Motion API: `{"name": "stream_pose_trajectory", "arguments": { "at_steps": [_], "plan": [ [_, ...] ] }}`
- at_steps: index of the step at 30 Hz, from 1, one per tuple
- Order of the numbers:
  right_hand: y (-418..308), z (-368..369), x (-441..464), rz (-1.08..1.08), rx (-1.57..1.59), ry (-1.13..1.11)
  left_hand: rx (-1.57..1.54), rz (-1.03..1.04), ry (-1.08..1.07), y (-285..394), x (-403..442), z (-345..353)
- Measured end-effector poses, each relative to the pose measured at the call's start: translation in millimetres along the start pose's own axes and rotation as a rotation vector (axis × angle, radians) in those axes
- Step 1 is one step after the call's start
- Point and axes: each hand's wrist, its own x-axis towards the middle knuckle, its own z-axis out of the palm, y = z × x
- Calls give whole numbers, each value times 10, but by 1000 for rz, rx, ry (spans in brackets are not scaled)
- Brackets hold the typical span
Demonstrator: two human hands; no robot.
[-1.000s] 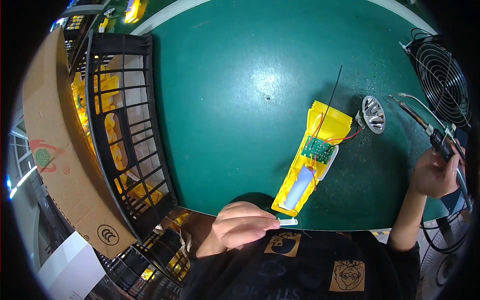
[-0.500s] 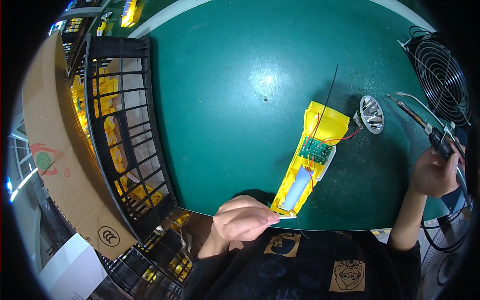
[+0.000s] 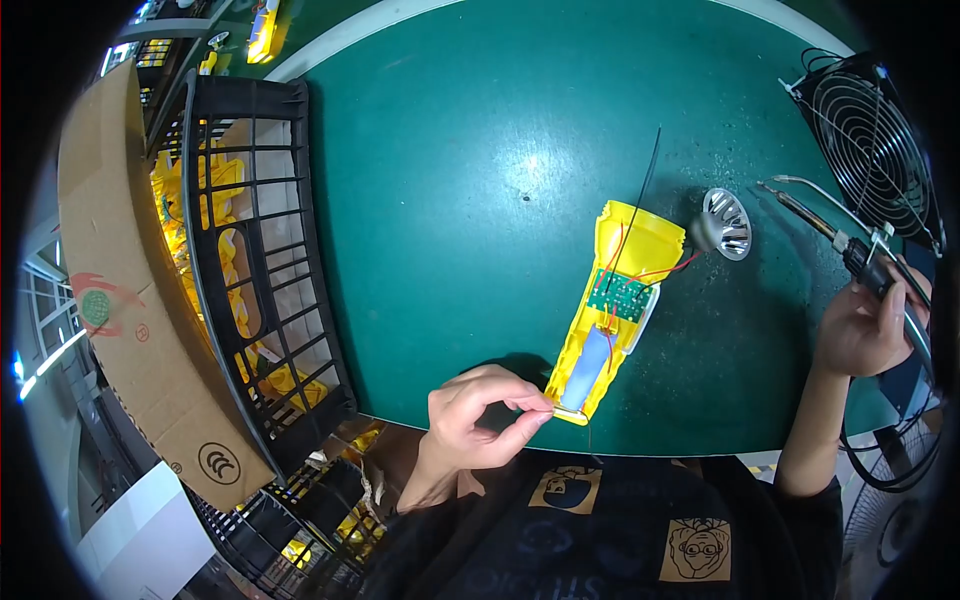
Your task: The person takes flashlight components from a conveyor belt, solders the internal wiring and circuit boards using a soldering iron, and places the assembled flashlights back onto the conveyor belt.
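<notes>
My left hand (image 3: pixel 488 415) pinches a small white piece (image 3: pixel 570 414) at the lower end of the yellow housing (image 3: pixel 640 240). In the housing lie a green circuit board (image 3: pixel 620 295) and a blue cylindrical battery (image 3: pixel 587 370), with red and black wires. A long black wire (image 3: pixel 645 180) sticks up past the housing. Beside its upper right is a silver reflector (image 3: pixel 727 224), joined by a red wire. My right hand (image 3: pixel 865 330) is wrapped round the handle of a soldering iron (image 3: pixel 812 222), together with a feed tube (image 3: pixel 880 230), tips pointing up and left.
A black fan (image 3: pixel 872 145) stands on the green table (image 3: pixel 450 200) at the right. At the left are a black crate (image 3: pixel 255 220) of yellow parts and a cardboard box (image 3: pixel 125 300). Another yellow housing (image 3: pixel 262 32) lies at the upper left.
My left hand has brought the white piece up to the housing's lower end, and its thumb and forefinger now form a rounder pinch. The right hand still holds the iron.
</notes>
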Motion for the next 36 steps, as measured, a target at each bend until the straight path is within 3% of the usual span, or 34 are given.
{"name": "stream_pose_trajectory", "arguments": {
  "at_steps": [3,7,11,23,26,36],
  "plan": [
    [-24,18,-9,29,-15,18,103,-96,-38,128,68,-17],
    [-80,87,16,113,208,33,232,-179,-139,326,208,-44],
    [-112,129,28,187,310,50,272,-177,-238,391,297,-74],
    [-145,118,18,198,428,-8,296,-235,-135,440,231,3],
    [-145,116,25,219,430,-11,435,-9,-171,371,175,-30],
    [-114,78,9,230,402,-74,623,-96,-156,552,94,76]
  ]
}}
